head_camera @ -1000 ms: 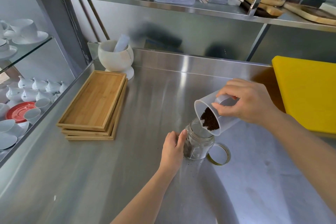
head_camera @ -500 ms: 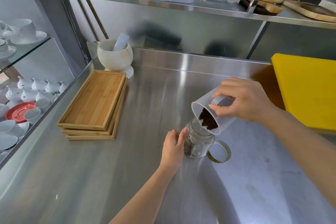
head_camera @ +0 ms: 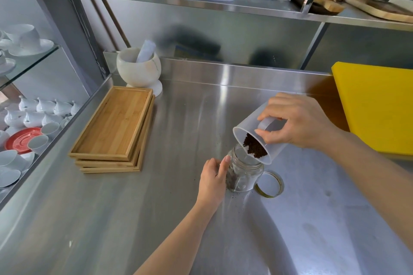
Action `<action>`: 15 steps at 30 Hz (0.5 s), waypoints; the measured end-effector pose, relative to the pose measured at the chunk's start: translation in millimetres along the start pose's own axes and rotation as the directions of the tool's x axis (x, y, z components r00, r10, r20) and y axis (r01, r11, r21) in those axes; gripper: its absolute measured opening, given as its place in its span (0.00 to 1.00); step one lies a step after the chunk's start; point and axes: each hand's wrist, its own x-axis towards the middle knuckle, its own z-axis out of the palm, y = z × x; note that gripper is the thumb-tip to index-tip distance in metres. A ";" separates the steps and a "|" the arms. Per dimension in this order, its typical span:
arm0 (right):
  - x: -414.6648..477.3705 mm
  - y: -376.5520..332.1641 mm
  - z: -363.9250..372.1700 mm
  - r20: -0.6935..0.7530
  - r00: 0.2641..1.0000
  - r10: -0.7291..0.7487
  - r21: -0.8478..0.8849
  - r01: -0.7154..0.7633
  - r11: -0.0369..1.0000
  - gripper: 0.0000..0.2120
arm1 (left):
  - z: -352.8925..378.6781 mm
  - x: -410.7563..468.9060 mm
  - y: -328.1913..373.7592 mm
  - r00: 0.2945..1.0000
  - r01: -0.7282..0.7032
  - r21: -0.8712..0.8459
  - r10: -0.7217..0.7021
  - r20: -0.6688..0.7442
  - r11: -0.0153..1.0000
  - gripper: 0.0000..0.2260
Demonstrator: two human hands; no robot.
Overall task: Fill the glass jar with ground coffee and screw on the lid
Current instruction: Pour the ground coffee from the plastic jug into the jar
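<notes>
Glass jar (head_camera: pixel 244 172) between both hands

To my left I see a stack of bamboo trays (head_camera: pixel 114 131) on the steel counter (head_camera: pixel 89 219), with a white marble mortar (head_camera: pixel 139 69) just behind, pestle leaning inside. A yellow cutting board (head_camera: pixel 377 107) lies at my right. White cups (head_camera: pixel 42 114) fill the side shelf.

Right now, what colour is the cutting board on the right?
Bright yellow; the board shows best in the head view.
</notes>
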 end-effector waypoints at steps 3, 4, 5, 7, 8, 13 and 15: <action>1.4 -0.7 -0.3 0.019 1.000 -0.011 -0.005 0.011 1.000 0.21 | 0.1 0.4 -0.4 1.000 0.002 -0.014 -0.002 0.001 1.000 0.18; 1.7 -0.9 -0.5 0.022 1.000 -0.012 -0.005 0.012 1.000 0.21 | 0.1 0.5 -0.5 1.000 0.003 -0.012 -0.003 0.002 1.000 0.18; 1.9 -1.0 -0.7 0.023 1.000 -0.013 -0.003 0.013 1.000 0.21 | -0.1 0.5 -0.6 1.000 0.003 -0.007 -0.003 0.002 1.000 0.18; 1.8 -1.6 -0.9 0.019 1.000 -0.018 0.004 0.018 1.000 0.21 | -0.3 0.9 -1.1 1.000 0.003 0.001 -0.003 0.005 1.000 0.18; 1.7 -1.8 -0.8 0.015 1.000 -0.021 0.005 0.021 1.000 0.20 | -0.4 1.1 -1.2 1.000 0.003 0.004 -0.003 0.007 1.000 0.18; 2.2 -2.0 0.4 0.008 1.000 -0.008 0.006 0.008 1.000 0.19 | -0.5 0.8 -0.2 1.000 0.008 -0.011 -0.008 0.000 1.000 0.18; 1.5 -1.8 0.8 0.009 1.000 -0.003 0.015 0.003 1.000 0.19 | -0.5 1.4 -0.7 1.000 0.004 -0.009 -0.004 -0.001 1.000 0.18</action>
